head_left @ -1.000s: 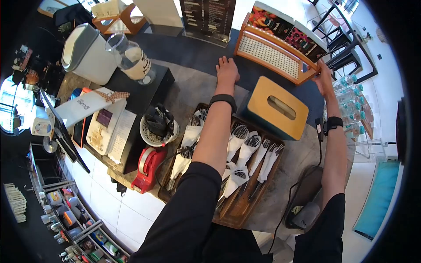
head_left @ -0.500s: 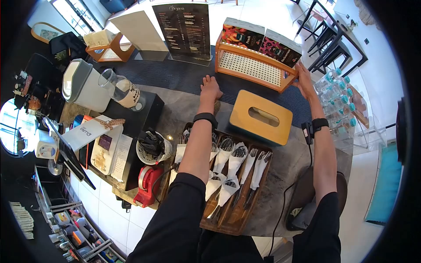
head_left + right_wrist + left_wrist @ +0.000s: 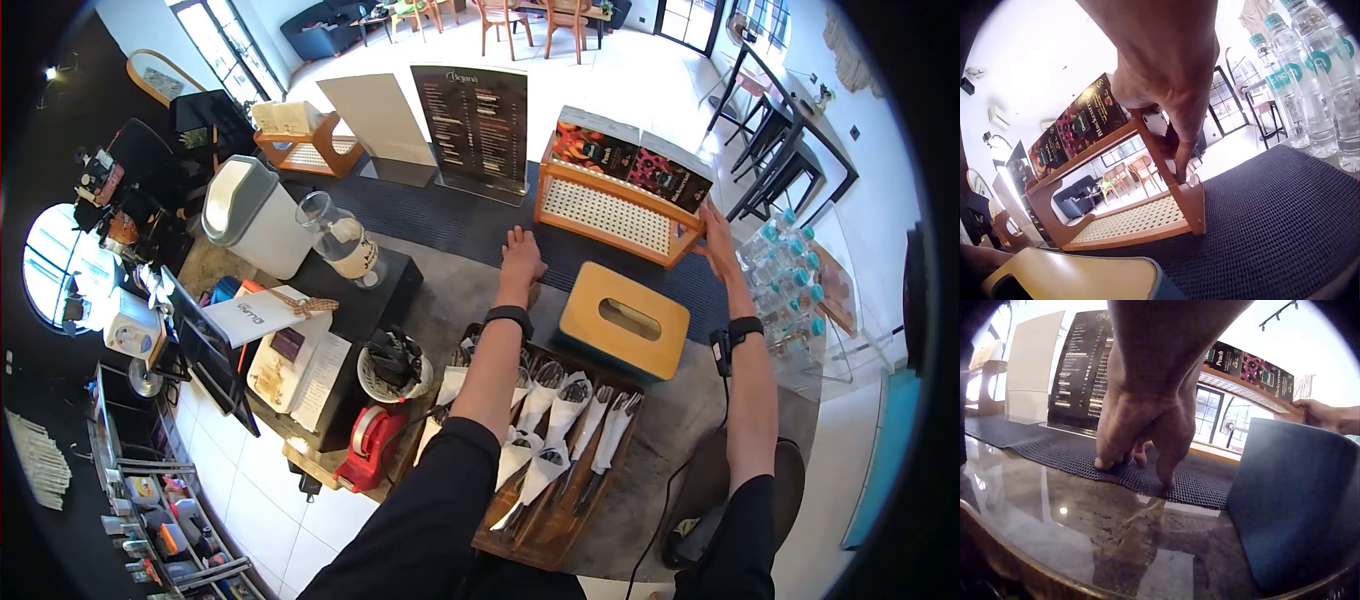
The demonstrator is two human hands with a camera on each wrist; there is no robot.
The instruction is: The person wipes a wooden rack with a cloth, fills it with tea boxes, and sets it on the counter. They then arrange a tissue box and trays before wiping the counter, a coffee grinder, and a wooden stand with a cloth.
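A wooden rack (image 3: 605, 215) with a woven cane base stands at the far side of the counter, holding tea boxes (image 3: 630, 160) marked Peach and Blackcurrant. My right hand (image 3: 719, 245) grips its right end; in the right wrist view, a finger (image 3: 1183, 159) reaches down along the end panel. My left hand (image 3: 522, 258) is at the near edge of the dark ribbed mat (image 3: 1085, 464), left of the rack, with fingertips (image 3: 1105, 464) touching the mat. Between my arms sits a tissue box (image 3: 590, 310) with a yellow top and dark teal sides.
A black menu stand (image 3: 470, 130) is left of the rack. Water bottles (image 3: 785, 285) are at the right. A wooden cutlery tray (image 3: 545, 545) lies nearest my body, beside a red tape dispenser (image 3: 370, 450). Leftward are a glass carafe (image 3: 345, 245) and a bin (image 3: 255, 215).
The head view has shifted and tilted up, showing more of the room behind. Both hands stay at the same places, the right at the rack's end and the left at the mat's edge.
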